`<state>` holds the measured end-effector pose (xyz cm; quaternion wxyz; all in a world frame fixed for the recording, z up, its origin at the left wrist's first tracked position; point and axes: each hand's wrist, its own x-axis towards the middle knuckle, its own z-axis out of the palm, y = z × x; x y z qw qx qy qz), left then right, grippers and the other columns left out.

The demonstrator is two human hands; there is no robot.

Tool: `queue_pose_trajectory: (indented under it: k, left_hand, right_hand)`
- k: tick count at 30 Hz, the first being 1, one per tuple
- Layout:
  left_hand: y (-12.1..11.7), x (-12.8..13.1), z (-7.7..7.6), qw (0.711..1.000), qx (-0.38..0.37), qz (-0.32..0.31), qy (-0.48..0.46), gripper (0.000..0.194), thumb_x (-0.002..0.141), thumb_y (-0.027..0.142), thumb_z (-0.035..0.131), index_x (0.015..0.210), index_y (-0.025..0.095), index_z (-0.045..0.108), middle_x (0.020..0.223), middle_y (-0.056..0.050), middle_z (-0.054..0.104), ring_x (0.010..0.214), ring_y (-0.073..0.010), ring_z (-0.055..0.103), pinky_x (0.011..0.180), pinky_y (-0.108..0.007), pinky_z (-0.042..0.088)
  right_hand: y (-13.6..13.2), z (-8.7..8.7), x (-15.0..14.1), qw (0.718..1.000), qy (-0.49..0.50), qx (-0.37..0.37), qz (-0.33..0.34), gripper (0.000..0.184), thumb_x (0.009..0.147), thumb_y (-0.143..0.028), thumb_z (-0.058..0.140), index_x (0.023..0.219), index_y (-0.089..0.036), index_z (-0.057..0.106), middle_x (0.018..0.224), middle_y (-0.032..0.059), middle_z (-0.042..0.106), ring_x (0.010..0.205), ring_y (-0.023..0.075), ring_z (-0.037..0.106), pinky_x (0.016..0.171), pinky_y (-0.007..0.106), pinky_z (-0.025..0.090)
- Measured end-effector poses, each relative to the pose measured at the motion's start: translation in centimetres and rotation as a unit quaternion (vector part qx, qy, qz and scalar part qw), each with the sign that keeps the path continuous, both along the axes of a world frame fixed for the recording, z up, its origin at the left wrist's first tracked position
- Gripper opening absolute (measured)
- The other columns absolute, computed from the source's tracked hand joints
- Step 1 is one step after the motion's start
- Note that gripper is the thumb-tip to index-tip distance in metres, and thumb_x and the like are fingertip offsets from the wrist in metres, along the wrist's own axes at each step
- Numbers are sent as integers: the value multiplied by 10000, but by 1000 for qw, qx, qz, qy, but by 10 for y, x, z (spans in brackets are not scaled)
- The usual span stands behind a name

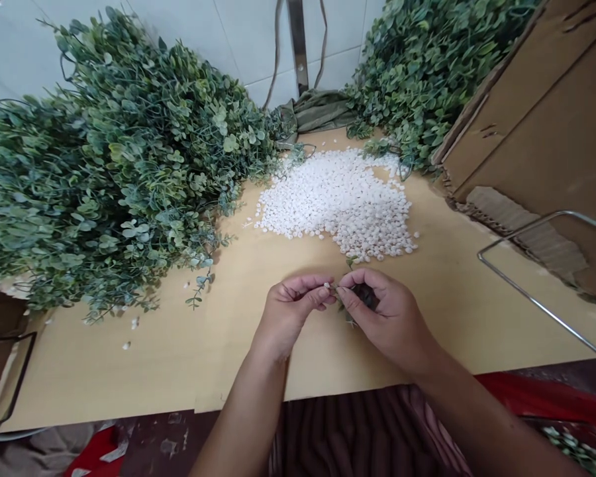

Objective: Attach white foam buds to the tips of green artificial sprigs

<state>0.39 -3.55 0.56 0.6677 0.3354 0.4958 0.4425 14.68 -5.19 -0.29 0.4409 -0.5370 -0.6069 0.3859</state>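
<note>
Dark pleated cloth (pixel 350 430) lay nearest, below the near edge of the worktop (pixel 169 371), with two bare forearms reaching over that edge. Both hands met above the worktop, a little right of the middle of its near edge. The left hand (pixel 294 310) had its thumb and forefinger pinched closed at a small white piece (pixel 326 285), the other fingers curled behind. Just beside it, almost touching, the right hand (pixel 390 308) had thumb and forefinger closed on a green sprig (pixel 350 263), mostly hidden by the fingers; its leafy tip showed above them. Whether the white piece was already joined to the sprig could not be told.

Beyond the hands, a pile of white pieces (pixel 338 192) spread toward the worktop's far edge. Bushy artificial greenery (pixel 144 165) covered the far left corner and much of the left side, and a few loose pieces (pixel 126 345) lay between it and the near edge. More leafy bunches (pixel 427 79) stood at the far right corner, against a cardboard panel (pixel 541 119) along the right edge. A bent metal wire (pixel 526 295) crossed over that side. Crumpled green cloth (pixel 322 111) rested at the far edge.
</note>
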Motion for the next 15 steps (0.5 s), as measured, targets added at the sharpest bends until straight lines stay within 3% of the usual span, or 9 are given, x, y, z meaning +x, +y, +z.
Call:
queue_pose_trajectory:
  k: [6,15]
  left_hand:
    - [1,2,0,1000,3,6,21,182,538,218,790,699,159,729,579,-12,676,558,-103,578,564,-224,440]
    - [1,3,-2,1000,5,11,18,166,530,209,793,677,166,731,562,-3,675,532,-85,565,539,-203,434]
  right_hand:
    - [-1,0,0,999,27,-1,-18,106,790,-245,526,726,-168,558,654,26,567,578,141,527,537,269,443]
    - [-1,1,-2,997,11,67,-35,58,756,-173,531,700,-175,546,656,20,565,600,142,540,550,267,439]
